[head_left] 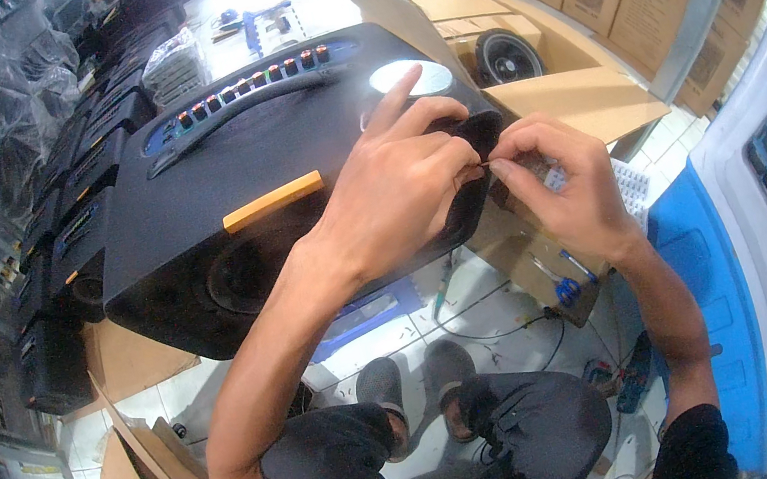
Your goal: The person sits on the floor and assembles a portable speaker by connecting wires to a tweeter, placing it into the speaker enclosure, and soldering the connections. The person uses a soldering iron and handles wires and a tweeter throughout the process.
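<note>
A large black speaker box point(285, 134) lies before me, with a carry handle point(231, 118) and a row of knobs point(256, 82) on top. A yellow strip point(272, 202) lies along its near edge. Over the box's right end, my left hand point(394, 182) pinches with thumb and fingers, its index finger stretched out; what it holds is hidden. Close beside it, my right hand point(561, 179) pinches a thin wire-like strand point(485, 164) that runs toward the left fingertips. Behind the left hand a round silvery-white disc point(428, 78) sits on the box.
An open carton point(572, 91) with a round black speaker driver point(507, 56) stands behind right. Blue-handled scissors point(565, 290) lie on cardboard below my right hand. A cordless drill point(634, 372) and a cable point(490, 331) are on the floor. More black speakers point(84, 208) line the left.
</note>
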A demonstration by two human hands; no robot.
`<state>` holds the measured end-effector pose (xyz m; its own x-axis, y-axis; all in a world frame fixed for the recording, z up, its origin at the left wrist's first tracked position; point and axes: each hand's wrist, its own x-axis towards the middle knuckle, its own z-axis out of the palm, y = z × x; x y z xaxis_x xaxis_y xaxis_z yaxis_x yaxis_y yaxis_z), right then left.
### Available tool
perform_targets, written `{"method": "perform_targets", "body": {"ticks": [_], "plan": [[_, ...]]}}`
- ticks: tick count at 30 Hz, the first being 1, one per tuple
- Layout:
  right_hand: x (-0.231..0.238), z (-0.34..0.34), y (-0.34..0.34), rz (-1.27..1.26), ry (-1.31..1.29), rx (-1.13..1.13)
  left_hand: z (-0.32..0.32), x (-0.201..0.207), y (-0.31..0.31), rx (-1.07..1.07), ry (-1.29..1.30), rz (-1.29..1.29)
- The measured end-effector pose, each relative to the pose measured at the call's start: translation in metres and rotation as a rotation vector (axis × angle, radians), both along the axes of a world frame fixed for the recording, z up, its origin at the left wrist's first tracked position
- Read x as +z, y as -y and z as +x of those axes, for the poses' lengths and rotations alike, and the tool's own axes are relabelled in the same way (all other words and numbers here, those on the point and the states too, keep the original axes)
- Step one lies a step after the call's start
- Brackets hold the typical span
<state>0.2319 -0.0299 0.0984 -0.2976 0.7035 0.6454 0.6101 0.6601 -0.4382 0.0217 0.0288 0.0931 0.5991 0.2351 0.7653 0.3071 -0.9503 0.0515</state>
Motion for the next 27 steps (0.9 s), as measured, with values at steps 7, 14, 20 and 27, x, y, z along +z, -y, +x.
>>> {"method": "perform_targets", "body": {"ticks": [7, 14, 20, 27], "plan": [[-0.001, 0.005, -0.005, 0.316, 0.263, 0.037, 0.001, -0.002, 0.0, -0.008, -0.005, 0.036], [-0.003, 0.015, -0.008, 0.641, 0.588, 0.094, 0.0, 0.002, 0.002, -0.013, -0.066, 0.011], [-0.01, 0.027, -0.011, 0.591, 0.647, 0.15, -0.001, 0.004, 0.003, -0.006, -0.109, 0.031], [-0.012, 0.019, -0.007, 0.413, -0.027, -0.021, 0.001, 0.009, 0.003, 0.02, -0.061, 0.091]]}}
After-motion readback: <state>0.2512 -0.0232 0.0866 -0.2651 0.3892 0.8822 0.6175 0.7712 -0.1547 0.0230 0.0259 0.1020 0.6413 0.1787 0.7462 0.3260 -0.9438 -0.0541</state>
